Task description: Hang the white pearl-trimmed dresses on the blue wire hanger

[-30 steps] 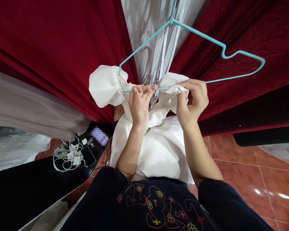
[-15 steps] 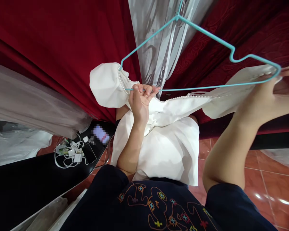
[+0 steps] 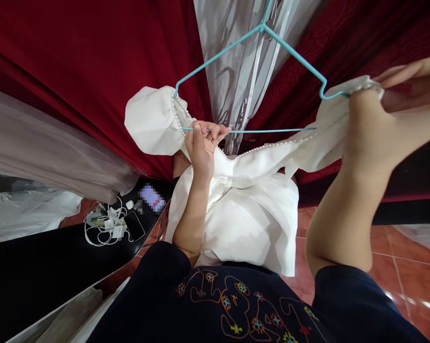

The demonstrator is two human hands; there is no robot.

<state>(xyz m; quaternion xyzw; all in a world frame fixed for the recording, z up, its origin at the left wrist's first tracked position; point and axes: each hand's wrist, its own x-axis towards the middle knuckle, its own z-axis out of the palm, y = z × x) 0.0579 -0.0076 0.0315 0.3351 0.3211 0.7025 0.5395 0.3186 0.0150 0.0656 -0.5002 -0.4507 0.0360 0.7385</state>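
Observation:
A white garment (image 3: 250, 219) with pearl-like beads along its neckline lies over my lap, its puffed sleeve (image 3: 148, 121) spread at the left. The turquoise hanger (image 3: 222, 57) has its left end inside the beaded edge of that sleeve. My left hand (image 3: 207, 143) is closed round the hanger's bottom bar near its left end. At the right, my right hand (image 3: 390, 93) pinches the beaded edge of the other sleeve, whose cloth covers the hanger's right end. Some fingers of this hand stretch toward the frame's edge.
A black table (image 3: 57, 267) at the left bears a dark phone (image 3: 134, 226), white cables (image 3: 102, 233) and a lit, blurred-out screen (image 3: 152, 197). Red curtains (image 3: 93, 57) and white sheer cloth (image 3: 222, 62) hang ahead. Red floor tiles (image 3: 397, 257) show at the right.
The right sleeve's beaded edge has moved up and over the hanger's right end, which was bare before. My right hand has shifted left and up with the cloth. My left hand keeps its grip.

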